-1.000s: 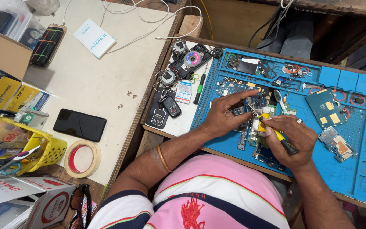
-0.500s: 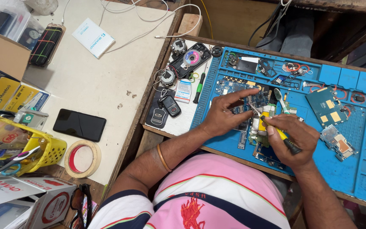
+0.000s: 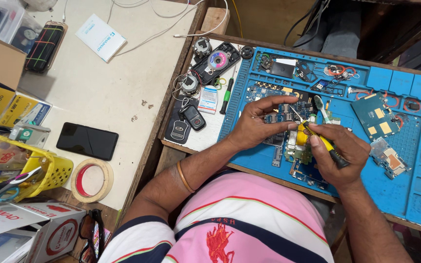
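While the left hand (image 3: 254, 127) pinches a small circuit board (image 3: 276, 118) over the blue repair mat (image 3: 391, 195), the right hand (image 3: 339, 153) has its grip pressed around a yellow-handled screwdriver (image 3: 320, 140). Screwdriver tip meets the board, near mat centre on the counter (image 3: 98, 92).

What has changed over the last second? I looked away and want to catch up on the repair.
Very little. The right hand keeps its grip on the yellow-handled screwdriver, its tip at the circuit boards. The left hand has shifted slightly, fingers still pinching at the boards. Nothing was picked up or let go. The blue mat, black phone and tape roll lie as before.
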